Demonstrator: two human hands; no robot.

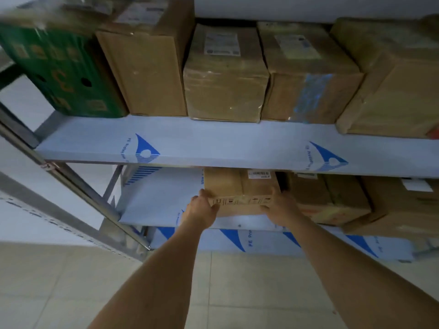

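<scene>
Head view | we note the cardboard box [240, 186] sitting on the lower shelf [161, 198], just beside a neighbouring carton [332, 198] | left hand [202, 210] clamps its left front corner, right hand [282, 208] its right front corner, set apart | our judgement: the two-sided grip keeps it square while it slides beneath the upper shelf [213, 143].

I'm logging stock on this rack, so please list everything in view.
held cardboard box: one, brown, middle shelf front
green box: one, green, upper shelf, left end
upper cardboard boxes: four, brown, right of the green box
neighbouring boxes: two visible, brown, right of the held one
shelf boards: three, pale blue, stacked levels
rack post: one, grey, left
floor: one, beige tiles, below
left hand: one, gripping box's left front corner
right hand: one, gripping its right front corner
</scene>
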